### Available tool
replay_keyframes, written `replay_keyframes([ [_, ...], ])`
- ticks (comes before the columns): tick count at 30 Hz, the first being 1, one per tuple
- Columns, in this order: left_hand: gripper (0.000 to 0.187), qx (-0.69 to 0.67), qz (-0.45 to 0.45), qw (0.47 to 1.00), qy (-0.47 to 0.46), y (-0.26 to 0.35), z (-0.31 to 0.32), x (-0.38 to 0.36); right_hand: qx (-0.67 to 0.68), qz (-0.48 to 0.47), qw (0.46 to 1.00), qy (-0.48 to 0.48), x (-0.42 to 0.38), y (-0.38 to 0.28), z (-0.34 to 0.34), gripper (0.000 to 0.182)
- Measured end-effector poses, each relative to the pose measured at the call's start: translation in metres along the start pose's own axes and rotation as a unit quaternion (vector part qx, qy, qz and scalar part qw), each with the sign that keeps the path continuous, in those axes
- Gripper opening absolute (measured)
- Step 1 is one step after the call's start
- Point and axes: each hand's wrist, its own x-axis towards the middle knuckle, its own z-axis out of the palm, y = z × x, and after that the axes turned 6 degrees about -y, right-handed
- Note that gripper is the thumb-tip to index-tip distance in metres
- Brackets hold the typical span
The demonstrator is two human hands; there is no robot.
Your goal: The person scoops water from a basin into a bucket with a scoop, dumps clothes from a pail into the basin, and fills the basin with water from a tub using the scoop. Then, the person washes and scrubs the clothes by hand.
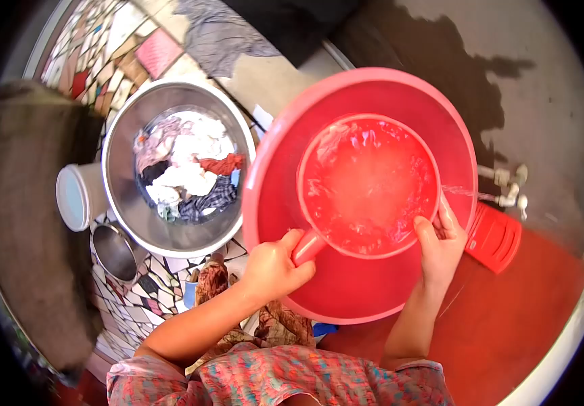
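A red water dipper (366,186), filled with rippling water, is held over a large pinkish-red plastic tub (366,298). My left hand (275,267) is closed round the dipper's handle. On the opposite side, my right hand (439,240) grips the dipper's rim, thumb over the edge and fingers outside. A thin stream of water runs in from a wall tap (510,196) at the right and meets the dipper near my right fingers. To the left stands a steel basin (177,252) holding wet clothes (187,166) in water.
A white bucket (82,196) and a small steel bowl (115,252) stand left of the basin. Grey cloth (221,34) lies at the top. A red plastic piece (495,238) sits under the tap. The floor is mosaic tile (119,318) on the left, red (508,325) on the right.
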Motion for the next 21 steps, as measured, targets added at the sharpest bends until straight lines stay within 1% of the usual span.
replay_keyframes([
  [1,0.040,-0.046,0.003,0.999,0.004,-0.004,-0.009,-0.012,-0.051,-0.023,0.998,-0.024,-0.002,-0.018,0.013,0.053],
  [2,0.040,-0.056,0.000,0.998,0.021,-0.010,-0.018,-0.021,-0.055,-0.032,0.997,-0.042,-0.003,-0.036,0.030,0.053],
  [3,0.039,-0.106,0.007,0.994,0.015,-0.015,-0.028,-0.031,-0.159,-0.107,0.980,-0.049,-0.004,-0.053,0.049,0.051],
  [4,0.037,-0.156,0.016,0.988,0.008,-0.022,-0.037,-0.039,-0.259,-0.183,0.947,-0.053,-0.004,-0.065,0.068,0.050],
  [5,0.037,-0.166,0.014,0.986,0.020,-0.029,-0.046,-0.045,-0.262,-0.190,0.944,-0.066,-0.003,-0.073,0.083,0.050],
  [7,0.036,-0.247,0.006,0.969,-0.005,-0.046,-0.064,-0.054,-0.363,-0.202,0.906,-0.084,-0.001,-0.085,0.114,0.046],
  [8,0.037,-0.284,-0.012,0.958,-0.040,-0.055,-0.073,-0.057,-0.381,-0.224,0.892,-0.091,0.001,-0.088,0.130,0.044],
  [9,0.037,-0.296,-0.014,0.955,-0.029,-0.062,-0.080,-0.061,-0.398,-0.246,0.878,-0.097,0.003,-0.092,0.146,0.043],
  [10,0.037,-0.342,-0.039,0.937,-0.053,-0.065,-0.088,-0.065,-0.440,-0.281,0.847,-0.102,0.003,-0.098,0.161,0.042],
  [11,0.037,-0.387,-0.064,0.917,-0.079,-0.068,-0.097,-0.069,-0.465,-0.296,0.828,-0.104,0.000,-0.104,0.176,0.039],
  [12,0.038,-0.400,-0.072,0.909,-0.093,-0.071,-0.106,-0.072,-0.489,-0.311,0.808,-0.104,-0.002,-0.110,0.192,0.037],
  [13,0.038,-0.408,-0.074,0.906,-0.086,-0.080,-0.109,-0.074,-0.491,-0.315,0.804,-0.114,-0.004,-0.115,0.204,0.037],
  [15,0.033,-0.474,-0.049,0.871,-0.123,-0.094,-0.113,-0.076,-0.484,-0.387,0.775,-0.123,-0.008,-0.123,0.225,0.030],
  [16,0.033,-0.480,-0.048,0.868,-0.119,-0.097,-0.114,-0.078,-0.474,-0.386,0.781,-0.127,-0.013,-0.127,0.234,0.023],
  [17,0.037,-0.517,-0.024,0.846,-0.126,-0.099,-0.117,-0.079,-0.475,-0.389,0.778,-0.132,-0.015,-0.129,0.241,0.023],
  [18,0.041,-0.551,0.000,0.823,-0.133,-0.100,-0.120,-0.080,-0.440,-0.426,0.780,-0.128,-0.016,-0.132,0.248,0.023],
  [19,0.041,-0.553,0.001,0.823,-0.131,-0.100,-0.123,-0.081,-0.403,-0.462,0.781,-0.123,-0.018,-0.135,0.254,0.023],
  [20,0.043,-0.575,0.032,0.804,-0.149,-0.101,-0.127,-0.081,-0.401,-0.444,0.793,-0.114,-0.028,-0.143,0.260,0.021],
  [21,0.045,-0.594,0.062,0.784,-0.168,-0.100,-0.130,-0.081,-0.400,-0.445,0.793,-0.115,-0.031,-0.149,0.260,0.021],
])
